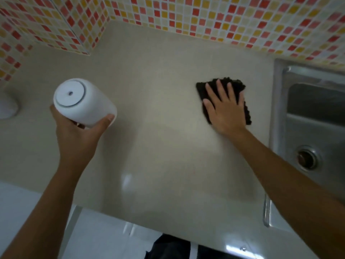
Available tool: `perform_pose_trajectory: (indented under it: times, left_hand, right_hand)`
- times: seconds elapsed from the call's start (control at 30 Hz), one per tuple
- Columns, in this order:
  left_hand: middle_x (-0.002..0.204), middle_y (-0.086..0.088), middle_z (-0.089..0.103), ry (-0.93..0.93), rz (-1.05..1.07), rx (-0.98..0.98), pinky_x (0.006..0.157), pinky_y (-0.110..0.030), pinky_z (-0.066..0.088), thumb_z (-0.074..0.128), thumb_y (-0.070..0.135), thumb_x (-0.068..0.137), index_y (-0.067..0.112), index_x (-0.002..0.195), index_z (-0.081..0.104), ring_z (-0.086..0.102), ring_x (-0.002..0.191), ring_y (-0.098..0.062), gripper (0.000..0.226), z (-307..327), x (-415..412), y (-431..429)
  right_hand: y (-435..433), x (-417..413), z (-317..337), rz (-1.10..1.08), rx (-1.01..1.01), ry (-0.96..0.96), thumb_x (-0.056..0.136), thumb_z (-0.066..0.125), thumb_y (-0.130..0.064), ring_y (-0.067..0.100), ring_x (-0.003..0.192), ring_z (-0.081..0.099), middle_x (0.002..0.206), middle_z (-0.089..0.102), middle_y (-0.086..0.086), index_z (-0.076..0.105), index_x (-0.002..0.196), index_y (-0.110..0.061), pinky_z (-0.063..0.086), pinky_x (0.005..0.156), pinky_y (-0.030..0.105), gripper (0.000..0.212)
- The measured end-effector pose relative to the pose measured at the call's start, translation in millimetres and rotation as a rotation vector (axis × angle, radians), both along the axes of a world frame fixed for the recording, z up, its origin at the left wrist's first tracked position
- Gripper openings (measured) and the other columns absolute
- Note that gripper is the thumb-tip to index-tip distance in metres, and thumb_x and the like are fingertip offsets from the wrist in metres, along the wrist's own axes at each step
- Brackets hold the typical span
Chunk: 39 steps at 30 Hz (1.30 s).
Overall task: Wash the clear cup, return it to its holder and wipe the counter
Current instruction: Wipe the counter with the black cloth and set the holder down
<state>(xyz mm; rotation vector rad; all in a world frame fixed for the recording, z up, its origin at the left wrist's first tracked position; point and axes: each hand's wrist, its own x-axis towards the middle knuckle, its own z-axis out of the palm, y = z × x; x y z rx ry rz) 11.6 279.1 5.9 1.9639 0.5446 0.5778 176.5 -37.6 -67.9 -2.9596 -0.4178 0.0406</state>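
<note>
My left hand (78,135) grips a white cylindrical container (84,102) from below and holds it lifted above the left part of the beige counter (158,118). Its flat round end with a small centre hole faces the camera. My right hand (224,107) lies flat, fingers spread, pressing a black cloth (246,116) onto the counter close to the sink. No clear cup shows anywhere in view.
A stainless steel sink (313,128) with a round drain (307,159) fills the right side. Mosaic tiled walls (205,14) in red, orange and cream close the back and left. A white rounded object (8,107) sits at the far left edge.
</note>
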Motion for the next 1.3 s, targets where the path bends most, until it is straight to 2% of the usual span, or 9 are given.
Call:
perform_pose_trajectory:
  times: [0.13, 0.27, 0.4, 0.57, 0.7, 0.87, 0.97, 1.1, 1.3]
  left_hand:
    - [0.139, 0.005, 0.047, -0.042, 0.023, -0.055, 0.099, -0.029, 0.049, 0.085, 0.024, 0.07, 0.017, 0.143, 0.026, 0.052, 0.122, -0.003, 0.093, -1.2, 13.7, -11.4]
    - [0.136, 0.009, 0.046, -0.05, 0.021, -0.066, 0.098, -0.024, 0.049, 0.084, 0.022, 0.071, 0.024, 0.138, 0.026, 0.051, 0.12, 0.001, 0.089, 0.3, 21.7, -24.9]
    - [0.14, 0.001, 0.046, -0.045, 0.035, -0.022, 0.096, -0.024, 0.05, 0.084, 0.026, 0.071, 0.014, 0.141, 0.027, 0.052, 0.121, -0.002, 0.091, 5.6, 16.6, -17.5]
    - [0.139, -0.001, 0.051, -0.004, 0.06, 0.053, 0.095, -0.026, 0.051, 0.082, 0.046, 0.068, 0.011, 0.143, 0.033, 0.054, 0.121, -0.006, 0.096, 15.5, -0.9, 17.6]
    - [0.14, -0.001, 0.05, -0.006, 0.085, 0.078, 0.096, -0.027, 0.051, 0.082, 0.041, 0.069, 0.013, 0.144, 0.031, 0.053, 0.123, -0.006, 0.096, 23.7, -14.2, 38.8]
    - [0.142, 0.001, 0.047, -0.051, 0.117, 0.058, 0.096, -0.021, 0.049, 0.082, 0.036, 0.072, 0.014, 0.145, 0.027, 0.05, 0.123, -0.002, 0.095, 31.3, -12.0, 44.7]
    - [0.143, 0.003, 0.045, -0.056, 0.107, 0.048, 0.098, -0.025, 0.049, 0.081, 0.03, 0.073, 0.016, 0.147, 0.025, 0.049, 0.125, -0.004, 0.093, 33.6, -6.9, 33.6]
    - [0.142, 0.002, 0.045, -0.057, 0.077, 0.031, 0.098, -0.026, 0.05, 0.083, 0.026, 0.072, 0.013, 0.147, 0.024, 0.049, 0.124, -0.003, 0.096, 34.6, -8.2, 19.7]
    - [0.141, 0.003, 0.048, -0.021, 0.044, 0.018, 0.098, -0.023, 0.049, 0.083, 0.035, 0.071, 0.015, 0.145, 0.028, 0.05, 0.123, -0.001, 0.095, 25.8, -10.4, 7.7]
  right_hand:
    - [3.7, -155.0, 1.4, 0.064, -0.022, -0.024, 0.096, 0.032, -0.05, 0.038, 0.145, 0.016, 0.158, 0.022, 0.007, 0.027, 0.149, -0.031, 0.015, 0.112, 0.061, 0.057]
    - [61.0, -245.4, 7.5, 0.469, 0.048, 0.084, 0.092, 0.04, -0.055, 0.036, 0.145, 0.013, 0.159, 0.018, 0.0, 0.021, 0.149, -0.039, 0.019, 0.108, 0.065, 0.063]
    - [92.0, -128.6, -7.2, 0.572, 0.119, -0.045, 0.094, 0.037, -0.053, 0.031, 0.145, 0.02, 0.155, 0.03, -0.003, 0.035, 0.144, -0.041, 0.014, 0.111, 0.063, 0.051]
    - [70.2, 53.7, -3.9, 0.085, 0.006, 0.048, 0.096, 0.017, -0.058, 0.029, 0.147, 0.008, 0.16, 0.015, -0.003, 0.018, 0.149, -0.041, 0.003, 0.115, 0.059, 0.055]
    - [50.3, 7.2, -2.5, 0.041, 0.003, -0.019, 0.097, 0.015, -0.057, 0.034, 0.146, 0.009, 0.16, 0.016, 0.003, 0.019, 0.15, -0.036, 0.006, 0.116, 0.058, 0.058]
    - [100.7, -201.4, 2.4, 0.647, 0.134, 0.012, 0.093, 0.038, -0.054, 0.034, 0.146, 0.011, 0.159, 0.021, 0.001, 0.028, 0.147, -0.039, 0.013, 0.113, 0.061, 0.058]
    - [149.6, -203.6, 0.2, 0.953, 0.178, 0.048, 0.094, 0.037, -0.054, 0.029, 0.146, 0.014, 0.155, 0.031, -0.002, 0.038, 0.143, -0.04, 0.006, 0.116, 0.056, 0.05]
    - [195.7, -70.4, -10.0, 0.687, 0.099, -0.123, 0.09, 0.04, -0.054, 0.035, 0.133, 0.039, 0.141, 0.052, 0.004, 0.055, 0.132, -0.034, 0.013, 0.109, 0.056, 0.048]
    - [111.9, 16.7, 2.1, 0.257, 0.004, 0.088, 0.094, 0.013, -0.064, 0.026, 0.148, -0.001, 0.161, 0.006, -0.004, 0.011, 0.15, -0.042, -0.005, 0.115, 0.056, 0.06]
